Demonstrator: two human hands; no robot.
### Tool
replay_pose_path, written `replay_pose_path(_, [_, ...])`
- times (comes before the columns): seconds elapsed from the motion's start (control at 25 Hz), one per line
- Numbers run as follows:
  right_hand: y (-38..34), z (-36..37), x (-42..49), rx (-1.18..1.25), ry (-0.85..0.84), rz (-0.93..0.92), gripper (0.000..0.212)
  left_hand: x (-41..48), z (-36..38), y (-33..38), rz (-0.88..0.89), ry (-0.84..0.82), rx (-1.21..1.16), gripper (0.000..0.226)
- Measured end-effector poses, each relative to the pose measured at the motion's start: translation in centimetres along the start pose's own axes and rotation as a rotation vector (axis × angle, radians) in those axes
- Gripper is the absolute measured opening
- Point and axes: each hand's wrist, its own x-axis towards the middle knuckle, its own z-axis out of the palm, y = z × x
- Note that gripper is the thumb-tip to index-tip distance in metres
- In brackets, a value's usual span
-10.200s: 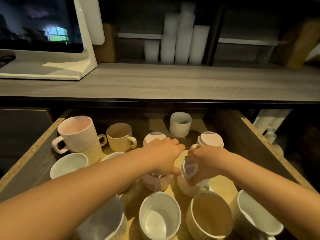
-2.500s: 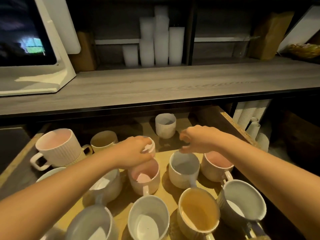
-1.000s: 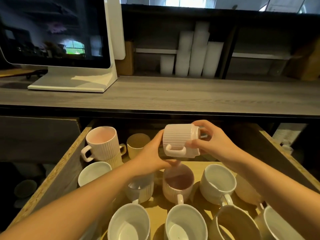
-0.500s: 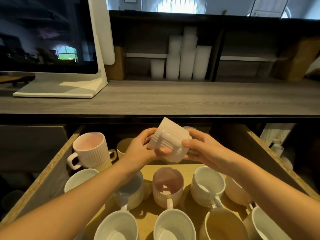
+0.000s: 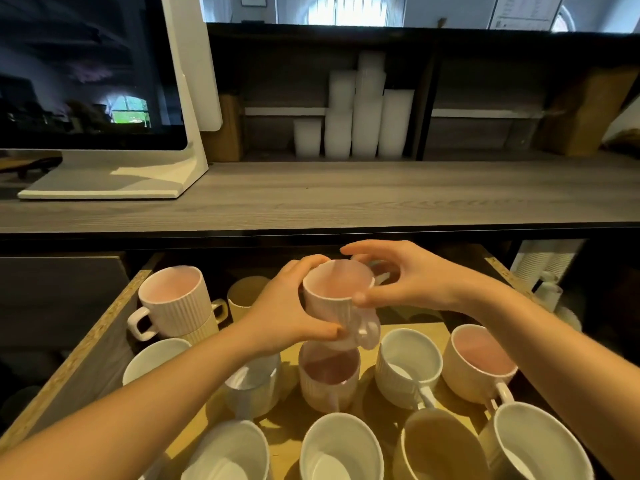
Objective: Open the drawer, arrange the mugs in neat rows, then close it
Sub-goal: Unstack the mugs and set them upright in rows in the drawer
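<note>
The wooden drawer [image 5: 104,337] stands open below the counter, filled with several ribbed mugs. I hold a pale pink ribbed mug [image 5: 334,299] upright in the air, its handle toward me, just above another pink mug [image 5: 329,375] standing in the drawer. My left hand [image 5: 287,313] wraps its left side and bottom. My right hand [image 5: 405,278] grips its rim and right side. A white mug [image 5: 407,365] and a cream mug with pink inside [image 5: 478,362] stand to the right in the same row. A pink mug stacked on a cream one [image 5: 176,303] stands at the back left.
A grey countertop [image 5: 346,199] overhangs the drawer's back. A white monitor stand [image 5: 114,181] sits on it at left. White cup stacks [image 5: 356,116] fill the shelf behind. More stacked paper cups [image 5: 547,268] sit right of the drawer. A front row of mugs [image 5: 341,448] lies nearest me.
The held mug has turned from tilted bottom-out to upright with its mouth up, and has come down toward the pink mug below it. Both hands stayed on it.
</note>
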Motion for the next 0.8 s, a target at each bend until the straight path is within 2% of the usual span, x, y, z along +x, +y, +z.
replay_pose_path(0.12, [-0.7,-0.5,-0.2,-0.231,0.001,0.000,0.076,0.8,0.4,0.8,0.050,-0.026,0.053,0.083])
replay_pose_path(0.24, [-0.7,-1.6,-0.4,-0.336,0.003,0.052,0.077,2.2,0.9,1.7,0.088,-0.074,0.080,0.079])
replay_pose_path(0.36, [0.2,-3.0,-1.2,-0.346,0.031,0.082,0.064,3.8,2.0,2.2,0.095,-0.129,0.018,0.077])
replay_pose_path(0.48, [2.5,-3.8,-2.0,-0.327,0.149,0.157,0.063,5.3,4.1,2.4,0.079,-0.133,-0.102,0.068])
replay_pose_path(0.64, [6.3,-3.7,-2.3,-0.435,0.259,0.278,0.071,7.2,7.6,2.6,0.106,-0.141,0.053,0.061])
replay_pose_path(0.8, [9.2,-3.3,-2.1,-0.476,0.354,0.318,0.080,9.2,10.1,2.7,0.080,-0.167,0.041,0.057])
